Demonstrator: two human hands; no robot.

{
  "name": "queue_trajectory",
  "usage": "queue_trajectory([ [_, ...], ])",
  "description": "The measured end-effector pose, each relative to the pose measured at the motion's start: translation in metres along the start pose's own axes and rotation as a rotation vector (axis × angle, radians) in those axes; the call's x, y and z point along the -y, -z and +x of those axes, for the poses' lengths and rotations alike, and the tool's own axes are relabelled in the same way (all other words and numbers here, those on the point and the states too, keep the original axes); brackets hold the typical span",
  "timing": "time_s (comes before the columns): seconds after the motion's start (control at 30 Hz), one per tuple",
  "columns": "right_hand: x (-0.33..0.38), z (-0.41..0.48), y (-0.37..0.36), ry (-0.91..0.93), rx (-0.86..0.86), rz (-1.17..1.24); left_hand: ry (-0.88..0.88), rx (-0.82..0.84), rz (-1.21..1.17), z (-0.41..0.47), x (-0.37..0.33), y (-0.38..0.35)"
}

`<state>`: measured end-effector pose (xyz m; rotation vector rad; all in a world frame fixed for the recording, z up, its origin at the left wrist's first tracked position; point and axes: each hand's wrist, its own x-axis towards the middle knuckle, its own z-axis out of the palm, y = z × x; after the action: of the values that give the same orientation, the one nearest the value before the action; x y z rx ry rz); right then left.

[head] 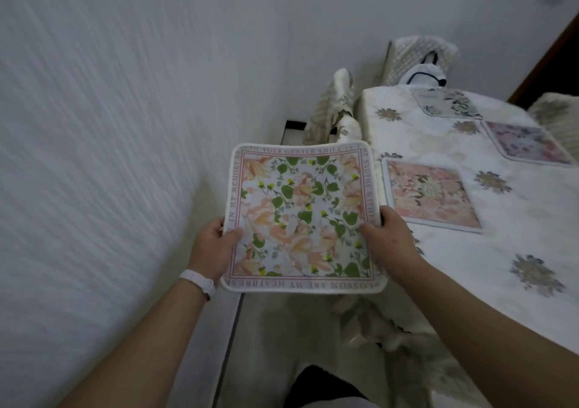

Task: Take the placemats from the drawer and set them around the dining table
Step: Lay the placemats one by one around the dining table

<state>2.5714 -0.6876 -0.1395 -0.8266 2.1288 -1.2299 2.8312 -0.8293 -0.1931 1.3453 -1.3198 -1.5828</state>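
Square floral fabric placemat [302, 216] with lettered border being held flat in air, beside tabletop [517, 251]. Left hand [213, 248], right hand [387, 240] pinching opposite edges. Pink floral placemat [430, 196], two more lying on white flowered tablecloth.

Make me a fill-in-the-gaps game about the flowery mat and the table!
1. The left hand and right hand grip exactly ___ flowery placemat.
2. The table holds exactly ___ other placemats.
3. The wristband is coloured ___.
Missing words: one, three, white.
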Motion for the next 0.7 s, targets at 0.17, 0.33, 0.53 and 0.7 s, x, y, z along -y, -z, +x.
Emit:
queue_trajectory([
  [0.17, 0.000, 0.057, 0.008, -0.052, -0.050, 0.022, -0.016, 0.047, 0.051, 0.067, -0.019, -0.034],
  [0.33, -0.002, 0.133, 0.002, -0.087, -0.094, 0.048, 0.013, 0.070, 0.096, 0.149, -0.036, -0.070],
  [0.53, -0.007, 0.249, 0.009, -0.183, -0.138, 0.111, 0.034, 0.150, 0.137, 0.269, -0.070, -0.143],
  [0.7, -0.011, 0.321, 0.033, -0.262, -0.195, 0.184, 0.069, 0.225, 0.174, 0.334, -0.093, -0.202],
])
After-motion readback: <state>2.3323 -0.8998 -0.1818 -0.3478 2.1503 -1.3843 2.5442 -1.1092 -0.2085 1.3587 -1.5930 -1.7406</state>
